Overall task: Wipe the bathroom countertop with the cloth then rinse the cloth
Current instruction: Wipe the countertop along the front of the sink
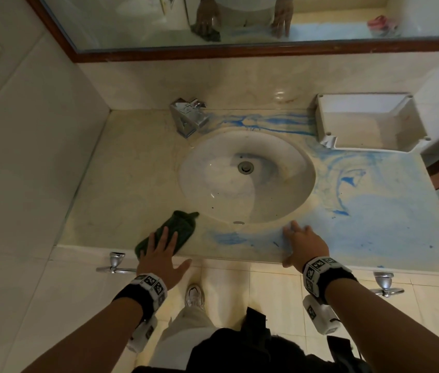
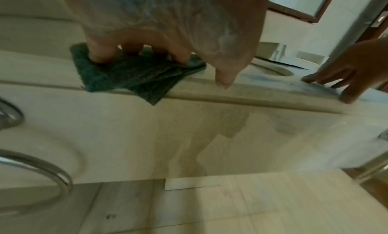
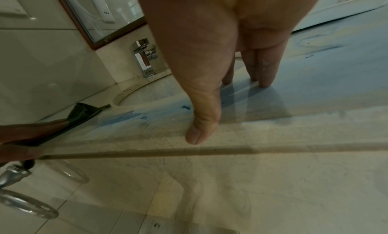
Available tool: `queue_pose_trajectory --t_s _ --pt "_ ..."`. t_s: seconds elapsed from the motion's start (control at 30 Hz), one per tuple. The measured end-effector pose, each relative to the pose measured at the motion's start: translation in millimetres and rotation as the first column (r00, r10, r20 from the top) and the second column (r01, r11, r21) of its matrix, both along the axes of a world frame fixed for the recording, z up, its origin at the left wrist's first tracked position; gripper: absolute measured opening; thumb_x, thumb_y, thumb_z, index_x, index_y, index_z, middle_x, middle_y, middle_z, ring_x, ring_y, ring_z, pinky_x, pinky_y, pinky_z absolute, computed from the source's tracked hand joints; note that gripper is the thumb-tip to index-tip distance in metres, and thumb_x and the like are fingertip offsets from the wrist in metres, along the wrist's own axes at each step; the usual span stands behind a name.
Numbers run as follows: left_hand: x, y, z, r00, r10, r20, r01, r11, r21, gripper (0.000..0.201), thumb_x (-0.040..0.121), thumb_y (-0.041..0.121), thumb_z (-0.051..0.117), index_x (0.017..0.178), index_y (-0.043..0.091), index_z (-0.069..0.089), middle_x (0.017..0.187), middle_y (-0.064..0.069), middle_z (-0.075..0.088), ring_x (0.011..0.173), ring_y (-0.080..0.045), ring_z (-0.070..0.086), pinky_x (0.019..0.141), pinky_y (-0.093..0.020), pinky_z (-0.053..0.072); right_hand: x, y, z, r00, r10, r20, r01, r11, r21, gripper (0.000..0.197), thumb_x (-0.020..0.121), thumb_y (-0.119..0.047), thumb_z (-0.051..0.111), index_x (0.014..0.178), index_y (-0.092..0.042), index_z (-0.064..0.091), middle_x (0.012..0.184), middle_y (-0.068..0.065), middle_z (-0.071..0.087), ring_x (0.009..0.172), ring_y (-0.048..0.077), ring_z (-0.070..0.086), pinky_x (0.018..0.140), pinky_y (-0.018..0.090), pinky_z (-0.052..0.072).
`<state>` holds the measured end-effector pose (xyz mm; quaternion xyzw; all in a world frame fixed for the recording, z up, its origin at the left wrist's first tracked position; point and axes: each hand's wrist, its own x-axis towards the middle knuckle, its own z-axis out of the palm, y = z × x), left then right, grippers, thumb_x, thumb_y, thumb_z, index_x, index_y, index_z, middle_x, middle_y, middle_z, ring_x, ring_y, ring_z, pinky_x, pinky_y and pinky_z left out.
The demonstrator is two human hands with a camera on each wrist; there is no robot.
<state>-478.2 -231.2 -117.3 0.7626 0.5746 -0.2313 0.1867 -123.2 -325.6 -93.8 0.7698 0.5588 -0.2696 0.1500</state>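
Note:
A dark green cloth (image 1: 181, 226) lies on the beige countertop (image 1: 121, 168) at its front edge, left of the sink (image 1: 280, 157). My left hand (image 1: 162, 250) presses flat on the cloth's near end; in the left wrist view its fingertips (image 2: 100, 58) bear down on the cloth (image 2: 130, 78), one corner of which hangs over the edge. My right hand (image 1: 303, 243) rests open on the counter in front of the sink, fingers spread on a blue smear, thumb (image 3: 199, 131) at the front edge. It holds nothing. Blue stains (image 1: 390, 211) cover the counter's right side and back.
A chrome faucet (image 1: 188, 117) stands behind the sink at left. A white plastic tray (image 1: 369, 122) sits at the back right corner. A mirror (image 1: 240, 22) hangs above. Two chrome towel rings (image 1: 116, 262) (image 1: 385, 284) are fixed under the front edge. A wall closes the left side.

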Motion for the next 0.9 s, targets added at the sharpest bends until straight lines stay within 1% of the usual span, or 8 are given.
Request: queue_pose_trajectory --t_s 0.1,0.3,0.43,0.5,0.63,0.7,0.77,0.9 --pt "24.0 -7.9 -2.1 0.999 0.031 0.016 -0.031 1.000 0.000 0.099 0.080 0.083 0.027 0.155 0.030 -0.011 0.160 0.002 -0.025 0.148 -0.034 -0.015 0.117 -0.061 0.007 0.3 0.0 1.3 1.000 0.004 0.005 -0.004 1.000 -0.001 0.095 0.066 -0.044 0.084 0.143 -0.026 0.032 0.152 -0.006 0.023 0.133 0.028 0.031 0.092 0.042 0.052" --pt "84.2 -40.8 5.1 0.975 -0.218 0.032 0.219 0.976 -0.014 0.101 0.078 0.082 0.033 0.154 0.031 -0.008 0.160 0.003 -0.024 0.147 -0.032 -0.017 0.116 -0.061 -0.001 0.9 -0.4 1.8 1.000 -0.002 0.008 0.002 1.000 0.002 0.096 0.066 -0.044 0.084 0.144 -0.028 0.031 0.151 -0.007 0.024 0.133 0.027 0.032 0.090 0.041 0.053" --pt "81.0 -36.9 6.3 0.946 -0.318 0.059 0.319 0.948 -0.012 0.093 0.081 0.078 0.034 0.155 0.035 -0.003 0.161 0.008 -0.020 0.149 -0.027 -0.013 0.118 -0.057 0.001 1.8 -0.9 0.4 1.000 -0.005 -0.004 0.005 1.000 0.009 0.097 0.066 -0.044 0.083 0.145 -0.029 0.028 0.153 -0.007 0.022 0.135 0.028 0.029 0.094 0.041 0.051" --pt "59.9 -22.7 5.9 0.954 -0.295 0.061 0.295 0.956 0.004 0.088 0.084 0.076 0.031 0.155 0.035 -0.002 0.160 0.010 -0.021 0.149 -0.026 -0.011 0.119 -0.056 0.004 1.9 -0.9 0.0 1.000 -0.004 -0.007 0.004 1.000 0.006 0.098 0.066 -0.044 0.083 0.146 -0.028 0.028 0.155 -0.006 0.019 0.137 0.029 0.027 0.096 0.041 0.050" --pt "23.6 3.4 2.1 0.997 -0.076 0.025 0.076 0.997 0.005 0.096 0.076 0.084 0.015 0.155 0.033 -0.005 0.161 0.007 -0.021 0.149 -0.027 -0.013 0.119 -0.057 0.007 1.2 -0.7 -0.4 1.000 -0.008 -0.003 0.008 1.000 0.007 0.095 0.067 -0.042 0.084 0.144 -0.027 0.031 0.153 -0.005 0.021 0.135 0.029 0.029 0.094 0.043 0.051" --pt "28.9 1.4 1.0 0.999 -0.040 0.007 0.039 0.999 0.016 0.099 0.077 0.085 0.019 0.155 0.030 -0.007 0.161 0.005 -0.020 0.149 -0.030 -0.014 0.118 -0.059 0.007 0.9 -0.8 -2.1 1.000 -0.011 -0.004 0.011 1.000 0.002 0.095 0.067 -0.042 0.084 0.144 -0.027 0.031 0.155 -0.005 0.021 0.136 0.030 0.028 0.095 0.044 0.050" --pt "48.5 -9.6 2.5 0.997 -0.076 0.022 0.076 0.997 0.025 0.098 0.080 0.082 0.025 0.156 0.029 -0.007 0.161 0.003 -0.021 0.148 -0.033 -0.014 0.117 -0.061 0.006 1.5 -0.4 -3.7 1.000 -0.015 -0.005 0.015 1.000 -0.003 0.095 0.067 -0.042 0.084 0.144 -0.026 0.030 0.156 -0.005 0.019 0.139 0.031 0.026 0.097 0.045 0.049" --pt "95.4 -39.7 6.1 0.970 -0.239 0.052 0.240 0.971 -0.013 0.098 0.079 0.083 0.029 0.155 0.031 -0.003 0.161 0.004 -0.020 0.148 -0.032 -0.015 0.117 -0.061 0.000 1.9 0.1 -2.4 1.000 -0.013 -0.004 0.013 1.000 -0.002 0.095 0.069 -0.042 0.083 0.146 -0.026 0.029 0.157 -0.005 0.018 0.140 0.031 0.024 0.099 0.043 0.047"
